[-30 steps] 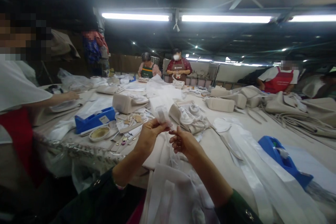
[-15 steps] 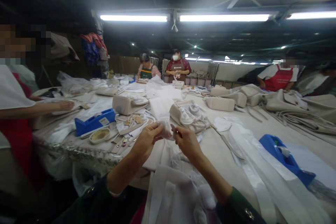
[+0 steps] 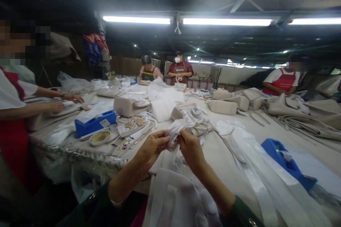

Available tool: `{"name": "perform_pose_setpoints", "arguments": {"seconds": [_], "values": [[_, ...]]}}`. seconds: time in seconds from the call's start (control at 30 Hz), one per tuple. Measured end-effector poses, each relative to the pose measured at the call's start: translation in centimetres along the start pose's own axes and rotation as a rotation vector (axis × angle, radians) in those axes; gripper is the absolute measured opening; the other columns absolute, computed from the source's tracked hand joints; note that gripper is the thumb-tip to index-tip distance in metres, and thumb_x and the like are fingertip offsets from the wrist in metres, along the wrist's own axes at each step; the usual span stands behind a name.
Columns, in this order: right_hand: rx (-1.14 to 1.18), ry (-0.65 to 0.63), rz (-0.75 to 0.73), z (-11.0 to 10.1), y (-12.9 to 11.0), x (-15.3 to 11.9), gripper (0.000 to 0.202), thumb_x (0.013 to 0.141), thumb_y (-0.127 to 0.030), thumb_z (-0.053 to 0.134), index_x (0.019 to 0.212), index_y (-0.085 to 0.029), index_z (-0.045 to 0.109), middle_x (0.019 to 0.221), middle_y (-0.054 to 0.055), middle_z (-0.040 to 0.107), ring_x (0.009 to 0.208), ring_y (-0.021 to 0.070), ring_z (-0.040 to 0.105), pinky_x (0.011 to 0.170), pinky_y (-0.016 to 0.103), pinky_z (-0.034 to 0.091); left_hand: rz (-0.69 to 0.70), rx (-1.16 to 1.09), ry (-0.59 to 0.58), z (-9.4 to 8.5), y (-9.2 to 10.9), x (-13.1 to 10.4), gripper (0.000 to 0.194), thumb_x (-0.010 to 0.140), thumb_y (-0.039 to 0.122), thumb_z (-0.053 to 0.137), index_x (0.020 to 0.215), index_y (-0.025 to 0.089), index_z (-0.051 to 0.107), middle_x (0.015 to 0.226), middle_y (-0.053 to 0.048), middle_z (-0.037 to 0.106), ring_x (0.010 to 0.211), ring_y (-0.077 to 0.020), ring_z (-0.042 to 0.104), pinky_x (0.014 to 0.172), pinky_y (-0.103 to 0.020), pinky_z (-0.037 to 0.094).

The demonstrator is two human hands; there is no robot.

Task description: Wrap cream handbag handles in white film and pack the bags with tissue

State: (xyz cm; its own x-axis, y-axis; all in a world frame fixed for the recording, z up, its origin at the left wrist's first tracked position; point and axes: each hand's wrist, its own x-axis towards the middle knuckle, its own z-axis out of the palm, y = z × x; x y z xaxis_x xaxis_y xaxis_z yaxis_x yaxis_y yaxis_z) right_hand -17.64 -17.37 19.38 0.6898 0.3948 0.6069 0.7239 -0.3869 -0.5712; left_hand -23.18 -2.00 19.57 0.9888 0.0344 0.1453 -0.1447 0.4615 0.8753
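left hand + right hand: pinching white film over surface | blue dispenser: near edge | brown-aproned person: far edge

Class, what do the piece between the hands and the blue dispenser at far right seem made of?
Held piece: perhaps thin plastic film or tissue, crinkled; it looks whitish and translucent.

Blue dispenser: likely hard plastic, smooth finish, judging by even colour and firm edges.
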Motion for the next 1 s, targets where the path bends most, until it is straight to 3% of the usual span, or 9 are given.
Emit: {"name": "perform_pose_setpoints", "arguments": {"seconds": [0.17,0.27,0.4,0.5,0.6,0.73,0.83,0.9,1.0], "values": [[0.522,0.090,0.331,0.2,-0.4,-0.7,0.028,0.086,-0.040,0.059,0.075,-0.016,0.067,0.058,-0.002,0.054,0.055,0.0123,0.048,0.054,0.024,0.037,0.159,0.058,0.123,0.9,-1.3,-0.1,0.048,0.071,0.021,0.078,0.117,0.012,0.066,0.088,-0.007,0.072,0.072,-0.0147,0.062,0.067,-0.023,0.049],[0.797,0.029,0.432,0.9,-0.9,-0.9,0.028,0.074,-0.042,0.071,0.073,-0.014,0.070,0.064,0.000,0.059,0.059,0.0122,0.048,0.056,0.024,0.038,0.185,0.116,0.134,1.6,-2.9,-0.3,0.055,0.075,0.025,0.077,0.126,0.015,0.061,0.083,-0.003,0.072,0.073,-0.0156,0.063,0.072,-0.026,0.050],[0.957,0.091,0.545,2.0,-0.5,-1.1,0.028,0.069,-0.041,0.076,0.073,-0.014,0.070,0.063,-0.001,0.058,0.058,0.0115,0.046,0.056,0.025,0.037,0.187,0.178,0.160,2.0,-4.8,-0.5,0.051,0.077,0.032,0.075,0.124,0.017,0.062,0.104,-0.006,0.072,0.097,-0.0232,0.065,0.087,-0.031,0.051],[0.856,0.138,0.466,2.1,0.1,-1.2,0.020,0.073,-0.034,0.074,0.071,-0.015,0.070,0.066,-0.001,0.058,0.064,0.0135,0.050,0.061,0.027,0.041,0.197,0.229,0.196,2.1,-4.9,-0.5,0.046,0.081,0.040,0.072,0.121,0.019,0.064,0.119,-0.007,0.067,0.115,-0.0252,0.058,0.100,-0.032,0.045],[0.639,0.134,0.264,1.8,0.3,-1.5,0.010,0.078,-0.025,0.069,0.072,-0.017,0.071,0.077,0.001,0.060,0.075,0.0164,0.054,0.067,0.028,0.043,0.139,0.202,0.197,2.2,-4.0,-0.3,0.047,0.085,0.047,0.066,0.124,0.022,0.061,0.129,-0.008,0.061,0.120,-0.0261,0.055,0.096,-0.033,0.048],[0.151,0.170,-0.166,1.4,0.7,-2.7,0.025,0.086,-0.016,0.060,0.062,-0.018,0.063,0.070,0.001,0.055,0.076,0.0177,0.049,0.070,0.032,0.037,-0.129,-0.124,-0.074,1.9,-2.9,0.3,0.043,0.089,0.046,0.061,0.121,0.016,0.063,0.116,-0.013,0.066,0.098,-0.0245,0.065,0.078,-0.033,0.055],[-0.146,0.154,-0.423,1.2,1.4,-3.7,0.026,0.089,-0.012,0.054,0.064,-0.018,0.059,0.073,0.002,0.058,0.075,0.0181,0.045,0.072,0.034,0.034,-0.158,-0.269,-0.063,1.5,-2.9,0.7,0.034,0.085,0.034,0.067,0.110,0.010,0.068,0.101,-0.013,0.070,0.087,-0.0194,0.066,0.075,-0.026,0.054],[-0.147,0.121,-0.369,1.1,1.6,-4.0,0.017,0.084,-0.011,0.061,0.069,-0.018,0.061,0.084,0.004,0.062,0.081,0.0195,0.047,0.076,0.036,0.034,-0.115,-0.251,-0.022,1.5,-3.3,0.7,0.034,0.082,0.031,0.070,0.109,0.009,0.069,0.099,-0.013,0.071,0.088,-0.0203,0.066,0.074,-0.025,0.053],[0.135,0.026,-0.020,0.9,1.1,-3.7,0.013,0.070,-0.012,0.073,0.075,-0.018,0.063,0.090,0.004,0.061,0.087,0.0216,0.049,0.078,0.035,0.037,0.003,-0.082,0.048,2.0,-4.2,0.5,0.042,0.080,0.036,0.072,0.114,0.012,0.067,0.109,-0.012,0.070,0.102,-0.0259,0.065,0.082,-0.029,0.053]]}}
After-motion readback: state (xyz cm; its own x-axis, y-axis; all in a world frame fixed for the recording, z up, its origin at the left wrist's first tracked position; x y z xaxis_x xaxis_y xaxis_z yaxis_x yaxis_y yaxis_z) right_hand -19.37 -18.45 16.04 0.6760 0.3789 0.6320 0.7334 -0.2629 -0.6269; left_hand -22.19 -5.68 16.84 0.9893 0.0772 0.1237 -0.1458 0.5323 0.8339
